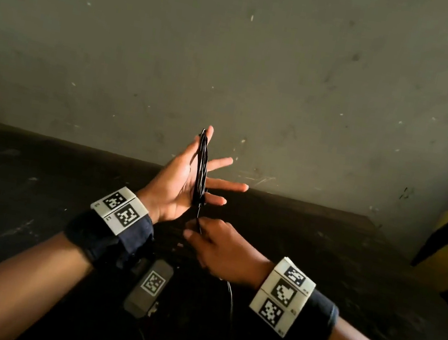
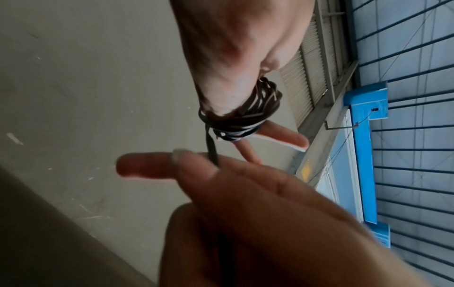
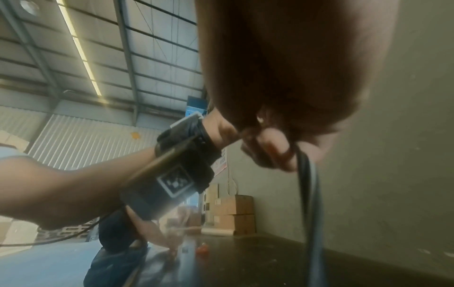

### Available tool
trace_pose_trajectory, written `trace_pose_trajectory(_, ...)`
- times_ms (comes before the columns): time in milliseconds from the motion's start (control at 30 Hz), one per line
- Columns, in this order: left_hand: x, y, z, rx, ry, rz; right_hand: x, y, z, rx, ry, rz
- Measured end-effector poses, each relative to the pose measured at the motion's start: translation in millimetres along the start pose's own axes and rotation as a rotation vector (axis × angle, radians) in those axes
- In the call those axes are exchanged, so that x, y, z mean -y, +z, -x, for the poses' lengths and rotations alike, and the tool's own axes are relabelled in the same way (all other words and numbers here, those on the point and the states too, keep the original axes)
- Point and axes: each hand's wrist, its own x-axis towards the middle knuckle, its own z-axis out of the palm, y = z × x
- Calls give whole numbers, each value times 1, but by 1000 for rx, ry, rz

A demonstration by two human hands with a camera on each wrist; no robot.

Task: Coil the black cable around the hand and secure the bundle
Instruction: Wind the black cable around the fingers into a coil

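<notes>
Cable coiling in progress, centre of the head view.

Left hand (image 1: 182,180) is raised, palm up, fingers straight and spread; black cable (image 1: 202,166) is looped in several turns from thumb to lower fingers; right hand (image 1: 221,251) sits just below, pinching the free run between thumb and forefinger; slack trails toward the bottom of the frame over the dark counter (image 1: 20,195). Cable appears thin, light and limp, somewhat slick; loops could slip off spread fingers; grip the free run close to the bundle, under light tension.
</notes>
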Motion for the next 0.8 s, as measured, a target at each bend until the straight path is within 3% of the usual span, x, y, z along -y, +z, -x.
trace_pose_trajectory(200, 15, -9, 8, -50, 20, -236, 24, -5, 14, 296, 57, 105)
trace_pose_trajectory(333, 26, -25, 20, -78, -27, -422, 47, -18, 21, 188, -144, 368)
trace_pose_trajectory(500, 39, -32, 47, 32, -139, -511, 64, -64, 20, 138, -185, 599)
trace_pose_trajectory(667, 45, -29, 67, 84, -263, -556, 78, -108, 8, 97, -205, 654)
trace_pose_trajectory(800, 46, -31, 79, 193, -305, -445, 73, -125, -7, 25, -277, 617)
